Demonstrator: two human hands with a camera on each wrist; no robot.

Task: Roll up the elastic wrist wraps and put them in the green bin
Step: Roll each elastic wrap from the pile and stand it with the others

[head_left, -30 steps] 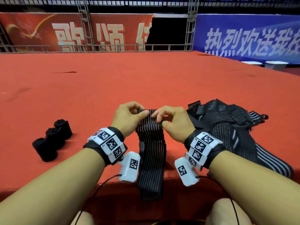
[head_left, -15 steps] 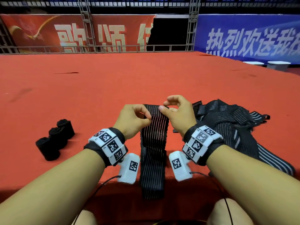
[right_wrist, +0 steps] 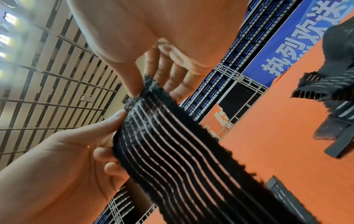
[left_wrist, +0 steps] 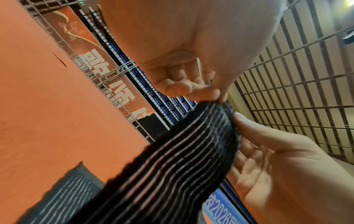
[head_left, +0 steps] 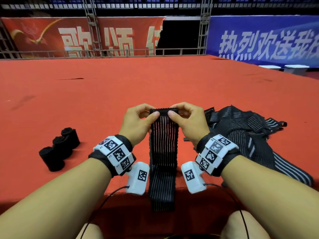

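— Where is the wrap being worked on?

— The striped wrist wrap (head_left: 163,152) hangs over the near edge of the red platform (head_left: 120,87), about midway along it, its top end raised between both hands and its tail dropping below the edge.

— How does the left hand have it?

— The left hand (head_left: 138,123) pinches the top left corner, thumb on the near side and curled fingers behind. The left wrist view shows the fingertips (left_wrist: 206,91) meeting the thumb at the wrap's edge.

— And the right?

— The right hand (head_left: 188,121) pinches the top right corner the same way; its thumb presses the fabric from the front. The top end looks folded over into a narrow dark band between the two thumbs.

— The other wraps?

— A loose pile of unrolled wraps (head_left: 250,133) lies on the platform just right of the right hand, toward the near right. Three rolled wraps (head_left: 60,149) stand touching in a diagonal row near the near edge, well left of the left hand.
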